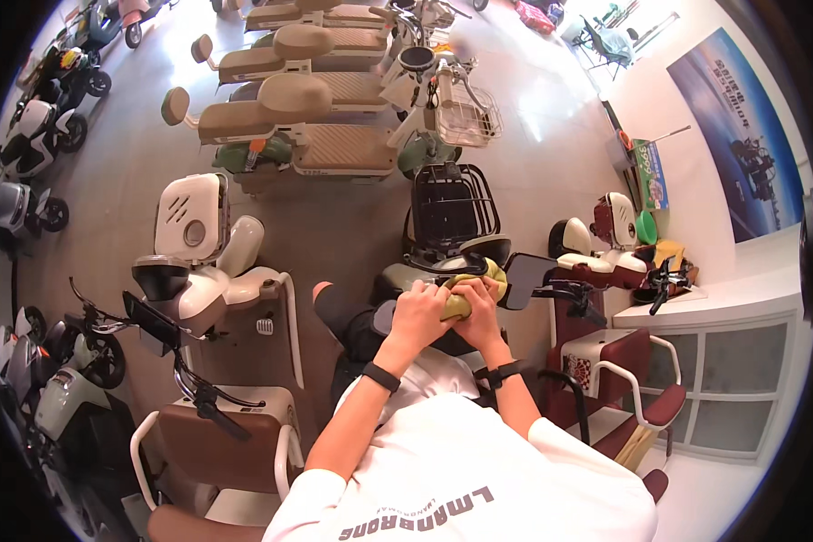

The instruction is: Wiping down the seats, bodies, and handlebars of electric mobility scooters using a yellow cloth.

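In front of me stands a dark electric scooter with a black wire front basket (pixel 456 215). Both my hands are over its handlebar area, close together. They grip a bunched yellow-green cloth (pixel 459 307), part of which sticks up beyond the fingers. My left hand (pixel 419 314) is closed on the cloth's left side, and my right hand (pixel 480 314) is closed on its right side. A dark rectangular mirror (pixel 526 280) sits just right of my right hand. What lies under the cloth is hidden by my hands.
At left stands a cream scooter with a brown seat (pixel 230 443); at right, a dark red scooter (pixel 619 357). Beyond the basket, several beige scooters (pixel 343 149) form a row. More scooters (pixel 41 135) line the left side. A white cabinet (pixel 732 361) stands at the right wall.
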The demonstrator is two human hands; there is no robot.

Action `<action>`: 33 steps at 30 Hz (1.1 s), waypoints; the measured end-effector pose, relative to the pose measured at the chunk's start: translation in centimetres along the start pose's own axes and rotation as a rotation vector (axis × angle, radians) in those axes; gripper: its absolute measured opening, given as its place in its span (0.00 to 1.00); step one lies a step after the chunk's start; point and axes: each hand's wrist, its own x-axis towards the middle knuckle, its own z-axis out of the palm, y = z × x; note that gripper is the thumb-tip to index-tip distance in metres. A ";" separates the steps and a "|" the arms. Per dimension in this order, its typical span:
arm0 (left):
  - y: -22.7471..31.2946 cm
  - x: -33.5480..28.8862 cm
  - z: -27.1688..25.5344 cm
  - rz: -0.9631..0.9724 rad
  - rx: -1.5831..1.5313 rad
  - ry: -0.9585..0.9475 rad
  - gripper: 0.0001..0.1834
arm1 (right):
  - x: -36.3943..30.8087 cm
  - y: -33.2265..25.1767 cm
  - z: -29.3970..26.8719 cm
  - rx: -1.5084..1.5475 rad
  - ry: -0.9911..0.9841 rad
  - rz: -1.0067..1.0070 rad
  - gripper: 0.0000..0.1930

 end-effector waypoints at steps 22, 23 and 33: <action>-1.8 8.2 -8.6 -0.060 -0.095 0.237 0.19 | 7.0 -2.1 -3.9 0.035 0.242 0.367 0.12; -1.6 8.6 -8.0 0.006 -0.035 0.116 0.24 | 7.7 -2.0 -3.1 -0.015 0.286 0.409 0.10; -5.3 6.8 -1.1 0.336 0.032 -0.403 0.08 | 6.7 -2.1 2.4 -0.412 -0.097 0.368 0.17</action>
